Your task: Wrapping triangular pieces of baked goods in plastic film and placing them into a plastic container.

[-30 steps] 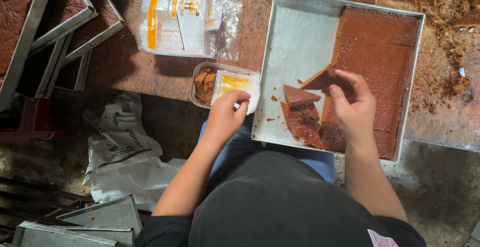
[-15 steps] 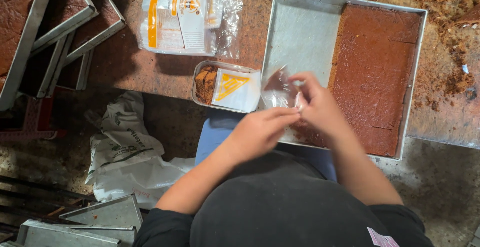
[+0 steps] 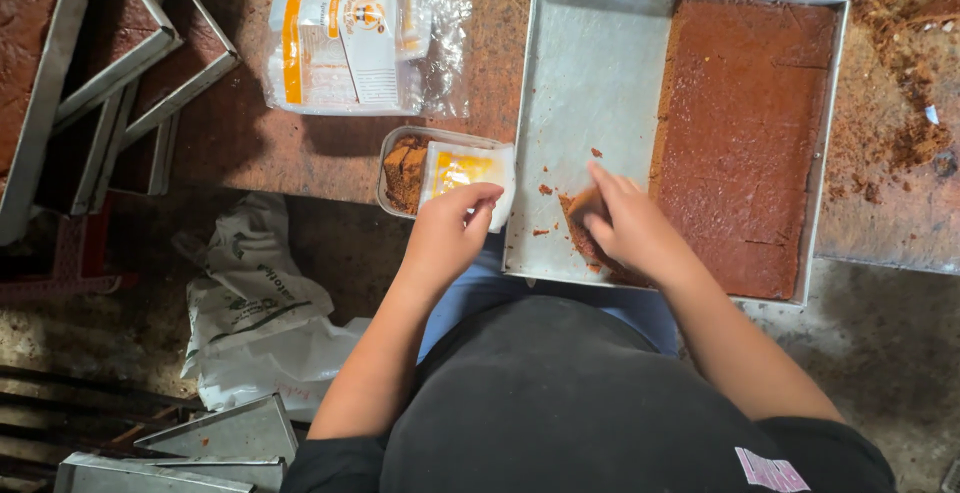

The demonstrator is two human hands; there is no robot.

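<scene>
A large metal baking tray (image 3: 590, 83) lies on the table with a slab of brown cake (image 3: 745, 133) filling its right half. My right hand (image 3: 625, 228) rests inside the tray's near left part, fingers on a loose brown cake piece (image 3: 578, 221) beside the slab. My left hand (image 3: 455, 228) grips the near edge of a small clear plastic container (image 3: 400, 168) that holds cake pieces and a white and yellow label (image 3: 468, 168). Crumbs are scattered on the bare tray floor.
A clear bag of white and orange wrappers (image 3: 355, 38) lies behind the container. Stacked metal tins (image 3: 120, 63) sit at the left. White plastic bags (image 3: 260, 323) lie on the floor, more tins (image 3: 215, 443) lower left. Crumbs cover the table at the right (image 3: 905, 133).
One second ago my right hand lifted cake pieces in the tray. Both hands then met over the container's edge. Now the right hand is back on a piece in the tray.
</scene>
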